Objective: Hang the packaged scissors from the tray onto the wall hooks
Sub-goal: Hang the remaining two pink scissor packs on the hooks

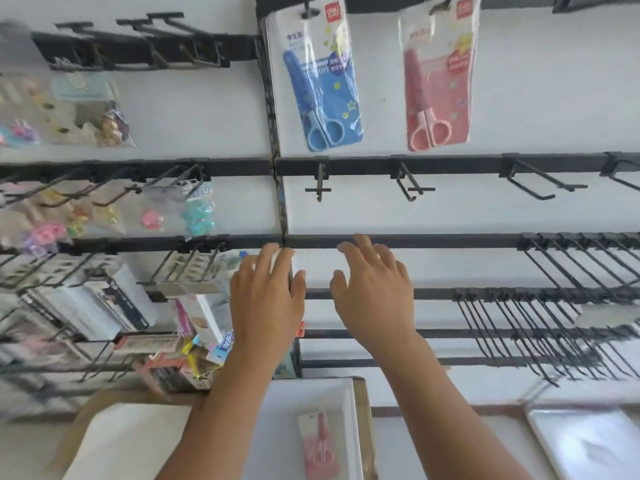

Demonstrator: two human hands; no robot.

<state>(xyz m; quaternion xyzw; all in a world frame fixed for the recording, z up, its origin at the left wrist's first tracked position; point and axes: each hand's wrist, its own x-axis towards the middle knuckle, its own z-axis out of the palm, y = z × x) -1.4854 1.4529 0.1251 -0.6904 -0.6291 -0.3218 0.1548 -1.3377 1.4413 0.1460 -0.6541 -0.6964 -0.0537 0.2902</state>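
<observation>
Far left wall: black metal hook rails (pixel 138 168) carrying small bagged trinkets (pixel 197 213), blurred, contents hard to make out; stacked stationery packs (pixel 104 313) below them, also smeared by motion.

Centre: left hand (pixel 266 303) raised in front of the wall, fingers spread, holding nothing. Right hand (pixel 374 289) just beside it, fingers loosely spread too, empty, fingertips near a black horizontal rail (pixel 450 241).

Up top: blue packaged scissors (pixel 318 81) hanging on a hook, pink packaged scissors on the wall (pixel 438 77) hanging to its right; both hook tops cut off by the frame edge. Below them empty black hooks (pixel 408 188) on the next rail.

Near, bottom centre: white tray (pixel 343 396) on a cardboard box, one pink scissors pack in the tray (pixel 318 448) lying flat, partly hidden by the left forearm.

Likely step: hands free, go back down for the tray pack. To do it well, pinch the card near its top so the hang hole stays clear, then line the hole with a hook tip and slide it fully on. Hang hole on the tray pack not visible. Right of it a second white tray (pixel 588 441), glossy, contents unreadable. Far right dense empty hooks (pixel 554 306), blurred.
</observation>
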